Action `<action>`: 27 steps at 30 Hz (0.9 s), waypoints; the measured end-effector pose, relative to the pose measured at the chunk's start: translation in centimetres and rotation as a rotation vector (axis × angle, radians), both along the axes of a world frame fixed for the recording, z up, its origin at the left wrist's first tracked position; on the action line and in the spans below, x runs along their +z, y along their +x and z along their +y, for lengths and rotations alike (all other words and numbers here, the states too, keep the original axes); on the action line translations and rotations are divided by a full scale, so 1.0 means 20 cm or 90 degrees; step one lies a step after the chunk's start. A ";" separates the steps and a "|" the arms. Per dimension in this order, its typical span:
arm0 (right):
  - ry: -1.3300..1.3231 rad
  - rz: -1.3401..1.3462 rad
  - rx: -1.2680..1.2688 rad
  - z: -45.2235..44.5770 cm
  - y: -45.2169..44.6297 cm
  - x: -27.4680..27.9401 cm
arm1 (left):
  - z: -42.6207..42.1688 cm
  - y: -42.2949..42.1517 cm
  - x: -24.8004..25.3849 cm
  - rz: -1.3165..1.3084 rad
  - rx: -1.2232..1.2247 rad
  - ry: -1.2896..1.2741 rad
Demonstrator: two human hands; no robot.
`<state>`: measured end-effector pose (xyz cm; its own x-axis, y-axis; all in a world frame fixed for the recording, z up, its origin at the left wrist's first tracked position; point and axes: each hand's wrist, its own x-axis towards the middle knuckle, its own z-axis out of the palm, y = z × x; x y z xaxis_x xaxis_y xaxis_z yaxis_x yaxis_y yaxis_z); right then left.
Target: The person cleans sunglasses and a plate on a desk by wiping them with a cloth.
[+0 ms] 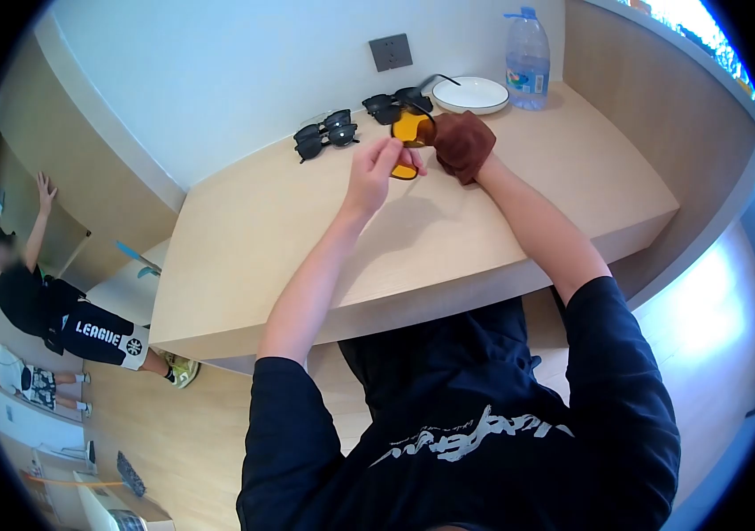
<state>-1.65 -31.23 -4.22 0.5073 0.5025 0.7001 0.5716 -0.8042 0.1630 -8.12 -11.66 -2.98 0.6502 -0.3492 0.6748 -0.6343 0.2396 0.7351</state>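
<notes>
Pale wooden desk [519, 190], white wall [245, 62], black wall socket [391, 53]

An ordinary indoor room, home or office unclear: pale wooden built-in worktop [280, 239], dark grey square wall socket [391, 52], light wood-look floor [165, 425], grey mop head [130, 473].

Left of the white plate [471, 96], glossy and smooth, is a matt brown cloth [463, 149]; right of it, a shiny clear plastic bottle [528, 66].
</notes>
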 end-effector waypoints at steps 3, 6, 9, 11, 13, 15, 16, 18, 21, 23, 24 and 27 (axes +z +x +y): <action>0.075 0.077 -0.079 -0.07 -0.04 0.03 | 0.03 -0.06 0.01 -0.162 0.122 0.197; 0.184 0.069 -0.195 -0.17 0.14 -0.06 | 0.09 0.00 -0.02 -0.331 0.262 0.284; 0.298 0.179 -0.302 -0.20 0.31 -0.08 | 0.11 0.08 -0.04 -0.411 0.371 0.373; 0.160 0.096 -0.081 -0.16 0.30 -0.06 | 0.13 0.15 -0.07 -0.419 0.416 0.411; 0.168 0.014 0.058 -0.01 0.11 0.05 | 0.13 0.22 -0.11 -0.451 0.470 0.448; 0.259 0.034 0.414 0.12 0.07 0.10 | 0.12 0.24 -0.13 -0.444 0.500 0.477; 0.178 0.040 0.356 0.13 0.04 0.10 | 0.12 0.24 -0.13 -0.436 0.525 0.504; 0.099 0.058 0.295 0.16 -0.04 0.11 | 0.14 0.25 -0.14 -0.458 0.542 0.503; 0.000 0.054 0.256 0.15 -0.02 0.13 | 0.16 0.29 -0.14 -0.471 0.574 0.507; -0.006 0.084 0.261 0.14 -0.02 0.14 | 0.18 0.32 -0.14 -0.463 0.593 0.513; -0.011 0.114 0.265 0.14 -0.02 0.15 | 0.19 0.34 -0.13 -0.483 0.594 0.505; 0.120 0.208 0.323 0.16 0.06 0.11 | 0.22 0.38 -0.13 -0.502 0.599 0.494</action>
